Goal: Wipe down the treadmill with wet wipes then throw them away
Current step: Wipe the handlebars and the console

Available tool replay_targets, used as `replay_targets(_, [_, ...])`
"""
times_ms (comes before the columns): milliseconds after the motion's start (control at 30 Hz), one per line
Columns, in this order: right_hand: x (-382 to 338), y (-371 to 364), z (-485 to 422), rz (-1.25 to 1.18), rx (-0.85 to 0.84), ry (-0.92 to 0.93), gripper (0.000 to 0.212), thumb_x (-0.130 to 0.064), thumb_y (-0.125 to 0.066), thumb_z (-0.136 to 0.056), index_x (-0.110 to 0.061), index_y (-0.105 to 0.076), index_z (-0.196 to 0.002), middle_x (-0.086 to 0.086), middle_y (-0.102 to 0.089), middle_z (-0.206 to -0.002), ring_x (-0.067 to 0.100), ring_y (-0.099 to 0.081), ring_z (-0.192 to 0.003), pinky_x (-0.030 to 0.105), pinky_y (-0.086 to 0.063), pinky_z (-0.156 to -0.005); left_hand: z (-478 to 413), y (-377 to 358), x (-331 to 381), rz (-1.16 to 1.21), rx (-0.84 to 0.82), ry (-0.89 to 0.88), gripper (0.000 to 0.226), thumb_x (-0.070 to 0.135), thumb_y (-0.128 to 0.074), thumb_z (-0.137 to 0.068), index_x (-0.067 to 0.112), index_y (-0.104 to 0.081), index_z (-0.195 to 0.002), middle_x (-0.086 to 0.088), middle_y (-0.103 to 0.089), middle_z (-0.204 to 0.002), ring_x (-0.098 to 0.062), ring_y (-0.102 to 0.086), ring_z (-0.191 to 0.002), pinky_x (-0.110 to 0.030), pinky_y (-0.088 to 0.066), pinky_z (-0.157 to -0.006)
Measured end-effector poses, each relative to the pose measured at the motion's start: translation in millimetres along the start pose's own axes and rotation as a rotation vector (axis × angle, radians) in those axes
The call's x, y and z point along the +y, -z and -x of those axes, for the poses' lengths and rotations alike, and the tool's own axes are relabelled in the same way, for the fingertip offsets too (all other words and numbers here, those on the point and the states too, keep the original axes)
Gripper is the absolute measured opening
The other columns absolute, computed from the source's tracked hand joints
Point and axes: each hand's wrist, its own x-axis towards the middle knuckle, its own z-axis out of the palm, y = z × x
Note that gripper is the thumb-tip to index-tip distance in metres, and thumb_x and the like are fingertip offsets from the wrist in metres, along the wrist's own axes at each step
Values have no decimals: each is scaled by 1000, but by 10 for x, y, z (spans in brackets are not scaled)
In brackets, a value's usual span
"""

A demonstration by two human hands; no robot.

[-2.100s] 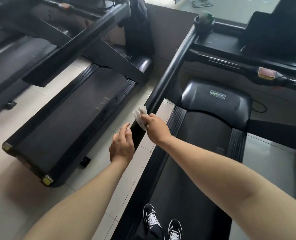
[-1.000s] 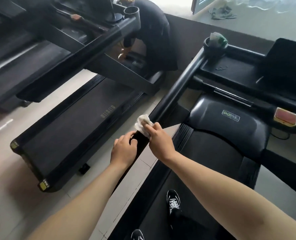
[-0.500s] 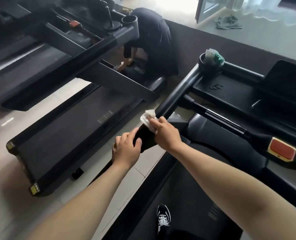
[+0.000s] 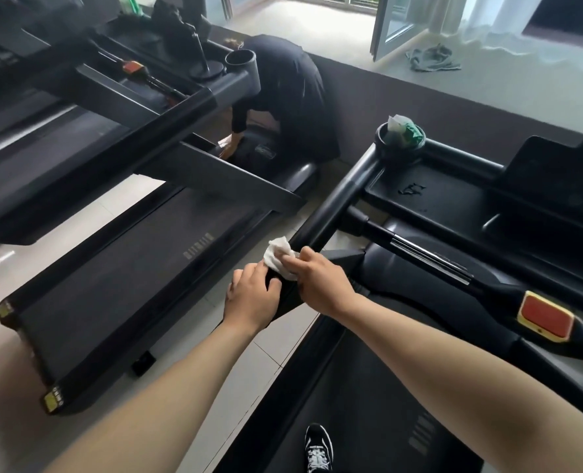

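Wiping the low end of the handrail — wet wipe under the right grip.

Right grip curled round the crumpled white wipe, pinning it to the top of the black rail on the left edge of the treadmill. Left grip just beside it, nearer the rail's tip, fingers wrapped over the rail itself and holding nothing else — steadying, by the look of it. Long axis of the rail running up and away toward the cup holder at the console corner, so most of its length lying ahead of the wipe. Right forearm stretched in from the right across the belt, wrist near level. Probably a push along the rail next, away from the body. Binning not yet begun.
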Motion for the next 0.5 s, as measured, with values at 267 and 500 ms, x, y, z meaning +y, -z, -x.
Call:
replay_targets(267, [689,457,-737,27,100,-312,52,-6,-51,-88,-34,-54,-132,2,-37,-116,25,-42,-119,36,-44,-76,-468,-123,423,5,-42,-95,52,39,-42,-103,37,-35,-154,2,-46,-144,-23,-34,-133,-40,-27,-112])
replay_targets(500, [718,309,-624,224,152,-28,47,-12,-41,-81,-10,-60,-124,9,-50,-137,33,-45,-124,46,-47,-97,-871,-217,681,11,-62,-144,45,36,-43,-101,30,-44,-146,0,-50,-142,-24,-37,-130,-41,-33,-106])
